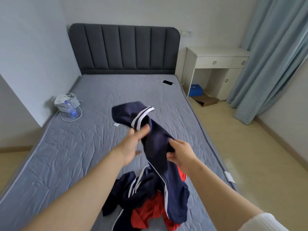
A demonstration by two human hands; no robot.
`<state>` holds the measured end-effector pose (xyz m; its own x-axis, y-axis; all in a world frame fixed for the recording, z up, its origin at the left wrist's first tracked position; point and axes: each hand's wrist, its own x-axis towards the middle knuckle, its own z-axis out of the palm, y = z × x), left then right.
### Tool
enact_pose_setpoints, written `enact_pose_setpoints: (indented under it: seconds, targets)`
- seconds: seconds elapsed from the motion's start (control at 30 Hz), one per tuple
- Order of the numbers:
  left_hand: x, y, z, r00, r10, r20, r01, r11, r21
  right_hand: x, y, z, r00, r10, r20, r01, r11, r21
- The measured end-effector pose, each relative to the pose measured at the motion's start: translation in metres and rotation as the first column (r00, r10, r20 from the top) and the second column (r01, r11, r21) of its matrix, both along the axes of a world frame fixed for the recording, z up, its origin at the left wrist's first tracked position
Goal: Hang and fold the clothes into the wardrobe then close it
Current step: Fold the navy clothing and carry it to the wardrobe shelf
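Navy garment with 2 white stripes, lifted above the near half of the bed; upper end with striped band arcs highest, lower end trails down into the pile of clothes at the bed's near edge; a red garment lies in that pile, partly under the navy cloth.
Right hand: thumb and fingers curled onto the garment's mid-length, gripping it.
Left hand: fingers fairly straight, lying against the cloth just below the band; blurred, cannot tell whether it pinches.
Bed's left edge: grey bag with a water bottle leaning on it.
Far right corner: phone, cable attached.
Dark headboard behind; blue curtain at right.
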<state>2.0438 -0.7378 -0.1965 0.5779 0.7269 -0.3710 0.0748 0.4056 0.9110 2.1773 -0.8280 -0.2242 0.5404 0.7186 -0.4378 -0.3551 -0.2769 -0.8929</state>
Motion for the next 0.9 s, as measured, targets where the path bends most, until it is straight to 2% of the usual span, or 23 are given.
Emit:
enact_pose_setpoints:
  seconds: [0.03,0.07,0.13,0.17,0.23,0.27,0.33,0.4,0.47,0.57,0.67,0.73,0.8,0.83,0.9]
  targets:
    - [-0.004,-0.005,-0.009,0.986,-0.077,-0.15,0.087,0.994,0.062,0.001,0.005,0.011,0.995,-0.056,-0.083,0.062,0.995,0.073]
    - [-0.007,-0.011,-0.018,0.959,-0.158,-0.235,0.178,0.982,0.064,0.001,0.01,0.023,0.984,-0.092,-0.154,0.114,0.984,0.138]
    - [-0.007,-0.02,-0.028,0.904,-0.332,-0.268,0.353,0.935,0.033,-0.001,0.02,0.05,0.961,-0.106,-0.256,0.172,0.953,0.251]
    - [-0.002,-0.022,-0.03,0.893,-0.365,-0.262,0.387,0.921,0.038,-0.002,0.024,0.063,0.954,-0.091,-0.286,0.18,0.937,0.299]
    - [0.008,-0.019,-0.027,0.94,-0.248,-0.235,0.269,0.961,0.059,-0.002,0.028,0.081,0.96,-0.034,-0.277,0.141,0.917,0.374]
    - [0.013,-0.014,-0.023,0.963,-0.158,-0.217,0.175,0.983,0.06,0.0,0.028,0.085,0.976,-0.02,-0.216,0.104,0.916,0.388]
    - [0.021,0.0,-0.008,0.987,-0.018,-0.161,0.027,0.998,0.052,0.008,0.026,0.084,1.0,-0.021,0.001,0.019,0.943,0.332]
    - [0.028,0.014,0.014,0.992,0.126,-0.018,-0.127,0.989,-0.071,0.014,0.02,0.076,0.987,-0.001,0.161,-0.034,0.975,0.22]
    - [0.038,0.025,0.039,0.963,0.257,0.081,-0.233,0.945,-0.227,0.015,0.012,0.066,0.971,0.093,0.219,-0.12,0.986,0.113]
    - [0.053,0.031,0.082,0.918,0.317,0.237,-0.222,0.908,-0.355,0.011,0.005,0.063,0.931,0.305,0.2,-0.311,0.951,-0.003]
    - [0.059,0.037,0.113,0.86,0.315,0.402,-0.159,0.913,-0.376,0.007,0.009,0.066,0.864,0.374,0.337,-0.364,0.927,-0.095]
    - [0.057,0.039,0.125,0.827,0.264,0.496,-0.113,0.943,-0.314,0.007,0.015,0.072,0.859,0.308,0.409,-0.3,0.95,-0.087]
    - [0.053,0.043,0.124,0.862,0.121,0.493,-0.065,0.989,-0.13,0.006,0.019,0.083,0.913,0.223,0.343,-0.24,0.971,0.009]
    - [0.051,0.044,0.12,0.907,0.027,0.421,-0.03,1.0,0.0,0.007,0.022,0.089,0.94,0.171,0.295,-0.204,0.975,0.083]
    - [0.043,0.043,0.106,0.977,-0.152,0.149,0.107,0.955,0.276,0.007,0.026,0.102,0.977,0.093,0.19,-0.134,0.967,0.216]
